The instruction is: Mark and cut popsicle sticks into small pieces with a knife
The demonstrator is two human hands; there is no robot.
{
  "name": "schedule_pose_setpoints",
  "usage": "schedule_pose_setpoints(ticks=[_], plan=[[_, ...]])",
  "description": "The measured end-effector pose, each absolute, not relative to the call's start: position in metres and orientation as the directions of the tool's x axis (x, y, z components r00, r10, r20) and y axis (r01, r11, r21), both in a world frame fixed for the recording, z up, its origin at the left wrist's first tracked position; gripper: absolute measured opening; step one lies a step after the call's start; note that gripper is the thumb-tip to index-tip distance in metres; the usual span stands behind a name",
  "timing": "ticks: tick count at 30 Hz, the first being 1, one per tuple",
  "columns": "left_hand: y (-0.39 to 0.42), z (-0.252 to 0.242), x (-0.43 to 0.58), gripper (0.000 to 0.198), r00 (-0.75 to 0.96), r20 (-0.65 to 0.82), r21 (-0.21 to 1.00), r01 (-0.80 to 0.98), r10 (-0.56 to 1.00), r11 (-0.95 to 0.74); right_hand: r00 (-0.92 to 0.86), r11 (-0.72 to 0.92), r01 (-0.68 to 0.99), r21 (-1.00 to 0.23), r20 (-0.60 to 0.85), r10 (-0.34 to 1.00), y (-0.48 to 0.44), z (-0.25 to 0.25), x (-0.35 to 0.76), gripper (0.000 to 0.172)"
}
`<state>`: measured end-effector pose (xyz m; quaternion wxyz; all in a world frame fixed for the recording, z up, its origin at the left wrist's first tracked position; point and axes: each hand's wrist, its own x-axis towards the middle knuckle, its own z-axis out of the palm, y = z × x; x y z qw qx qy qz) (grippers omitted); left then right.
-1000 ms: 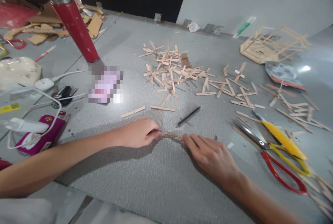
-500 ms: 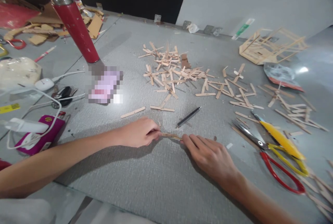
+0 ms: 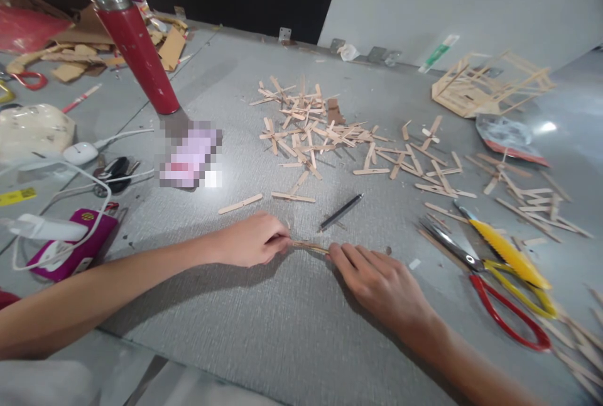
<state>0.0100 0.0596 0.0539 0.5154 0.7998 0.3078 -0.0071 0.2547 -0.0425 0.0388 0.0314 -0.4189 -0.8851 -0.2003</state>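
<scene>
**A:** Nothing's really shifted since a second ago — left hand [image 3: 252, 241] pinches one end of the stick bundle [image 3: 309, 246] flat on the table [image 3: 292, 330], right hand [image 3: 384, 283] fingertips closed on the other.

**B:** Light, thin, snappable I'd guess — hold it by the ends.

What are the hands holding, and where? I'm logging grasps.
A small bundle of wooden sticks lying on the table: the left hand pinches its left end, the right hand fingertips its right end.
</scene>
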Motion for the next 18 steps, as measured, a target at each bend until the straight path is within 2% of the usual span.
schedule_pose_setpoints(ticks=[3,6,12,15,18], plan=[[0.059,0.055,0.011,0.036,0.814,-0.306,0.817,0.491,0.493,-0.304,-0.656,0.57,0.736,0.365,0.174,0.735,-0.041,0.048,0.251,0.03],[0.058,0.052,0.012,0.035,0.812,-0.278,0.805,0.488,0.513,-0.337,-0.649,0.589,0.722,0.363,0.06,0.759,-0.035,0.055,0.25,0.03],[0.056,0.045,0.011,0.03,0.822,-0.188,0.805,0.442,0.537,-0.395,-0.63,0.678,0.686,0.262,-0.252,0.735,-0.015,0.074,0.247,0.023],[0.054,0.043,0.008,0.029,0.829,-0.161,0.833,0.405,0.536,-0.376,-0.581,0.665,0.712,0.224,-0.343,0.738,-0.008,0.089,0.233,0.016],[0.052,0.043,0.007,0.029,0.821,-0.155,0.846,0.398,0.55,-0.356,-0.571,0.66,0.721,0.209,-0.361,0.738,-0.007,0.096,0.216,0.019]])
